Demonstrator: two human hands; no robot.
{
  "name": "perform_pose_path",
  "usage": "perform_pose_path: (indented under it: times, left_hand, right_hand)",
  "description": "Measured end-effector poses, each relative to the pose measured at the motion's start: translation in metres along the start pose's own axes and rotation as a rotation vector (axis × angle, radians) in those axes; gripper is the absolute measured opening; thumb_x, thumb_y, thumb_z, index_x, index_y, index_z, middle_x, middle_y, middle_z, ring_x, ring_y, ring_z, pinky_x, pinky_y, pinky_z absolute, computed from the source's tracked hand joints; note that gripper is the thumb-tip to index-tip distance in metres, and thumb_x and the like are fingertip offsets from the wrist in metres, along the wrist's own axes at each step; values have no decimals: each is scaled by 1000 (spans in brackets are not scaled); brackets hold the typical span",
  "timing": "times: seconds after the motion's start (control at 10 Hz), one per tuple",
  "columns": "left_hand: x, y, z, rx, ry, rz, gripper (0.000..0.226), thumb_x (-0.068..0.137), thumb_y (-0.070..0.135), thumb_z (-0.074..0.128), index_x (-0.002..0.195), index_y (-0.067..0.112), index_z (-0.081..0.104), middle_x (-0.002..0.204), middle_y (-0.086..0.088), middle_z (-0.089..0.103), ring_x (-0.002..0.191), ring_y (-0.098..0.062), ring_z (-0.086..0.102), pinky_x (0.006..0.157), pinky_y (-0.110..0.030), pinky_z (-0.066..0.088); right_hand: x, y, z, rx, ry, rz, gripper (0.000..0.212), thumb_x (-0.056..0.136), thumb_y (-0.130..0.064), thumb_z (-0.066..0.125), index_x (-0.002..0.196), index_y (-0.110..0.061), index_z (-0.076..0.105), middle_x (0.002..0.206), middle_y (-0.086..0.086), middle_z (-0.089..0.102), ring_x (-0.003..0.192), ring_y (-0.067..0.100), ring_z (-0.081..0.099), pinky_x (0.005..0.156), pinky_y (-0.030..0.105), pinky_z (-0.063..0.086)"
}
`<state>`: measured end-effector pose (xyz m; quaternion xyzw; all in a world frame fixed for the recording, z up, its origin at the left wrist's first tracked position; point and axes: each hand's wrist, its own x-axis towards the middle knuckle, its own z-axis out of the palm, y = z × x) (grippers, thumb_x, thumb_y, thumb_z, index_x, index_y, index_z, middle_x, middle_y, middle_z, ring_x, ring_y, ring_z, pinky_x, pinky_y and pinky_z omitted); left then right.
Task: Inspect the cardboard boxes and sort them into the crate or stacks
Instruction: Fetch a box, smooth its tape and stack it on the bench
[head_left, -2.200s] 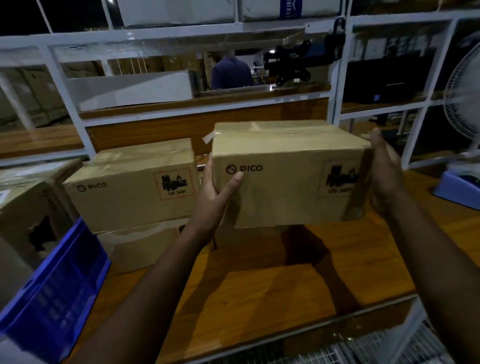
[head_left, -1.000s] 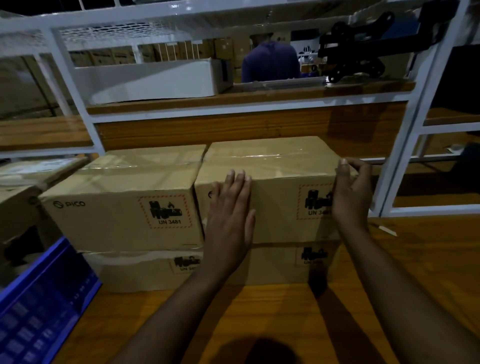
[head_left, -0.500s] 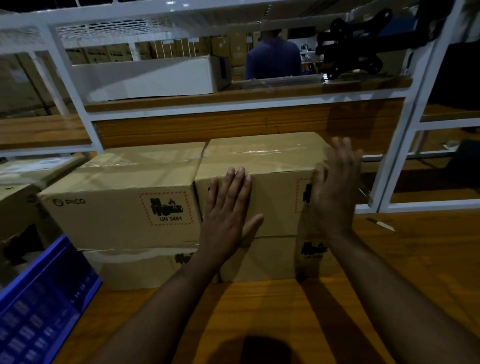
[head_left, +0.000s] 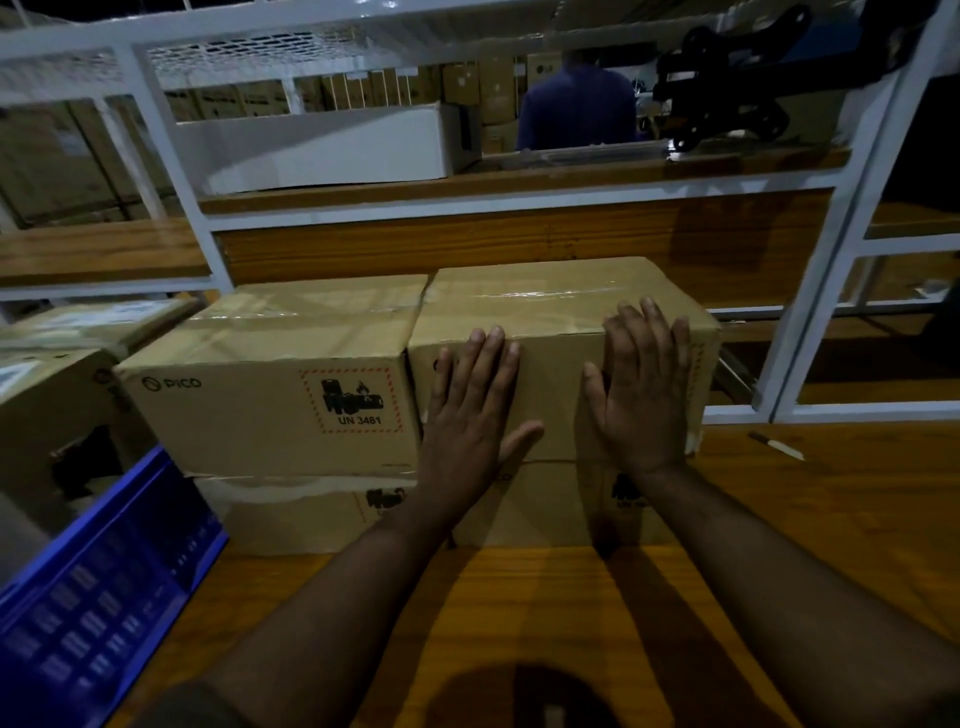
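Observation:
Two stacks of brown cardboard boxes stand side by side on the wooden table (head_left: 571, 613). The upper right box (head_left: 550, 312) sits on a lower box (head_left: 540, 509). My left hand (head_left: 472, 410) and my right hand (head_left: 644, 395) press flat with straight fingers against the upper right box's front face. Beside it, touching, is the upper left box (head_left: 270, 400) with a PICO logo and a UN 3481 label, on top of another box (head_left: 291, 514). A blue crate (head_left: 98, 587) stands at the lower left.
More cardboard boxes (head_left: 57, 395) stand at the far left behind the crate. A white metal shelf frame (head_left: 826, 270) rises behind the stacks, with a white box (head_left: 322, 145) on its wooden shelf. A person in blue (head_left: 576, 109) stands beyond. A pen (head_left: 776, 445) lies at right.
The box I held in the air now sits on the right stack. My right hand has moved from the box's right corner to its front face, flat beside my left hand.

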<state>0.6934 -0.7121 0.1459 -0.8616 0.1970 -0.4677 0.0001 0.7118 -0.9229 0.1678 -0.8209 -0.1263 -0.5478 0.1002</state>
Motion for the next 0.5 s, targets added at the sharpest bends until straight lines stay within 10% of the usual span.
perform_pose_path:
  times: [0.5]
  left_hand:
    - [6, -11, -78, -56, -372, 8, 87, 99, 56, 47, 162, 15, 3, 170, -5, -6, 156, -17, -10, 128, -43, 4]
  right_hand:
    - [4, -23, -40, -116, -266, 79, 69, 97, -33, 52, 152, 0, 25, 161, 22, 20, 153, 35, 9, 124, 51, 1]
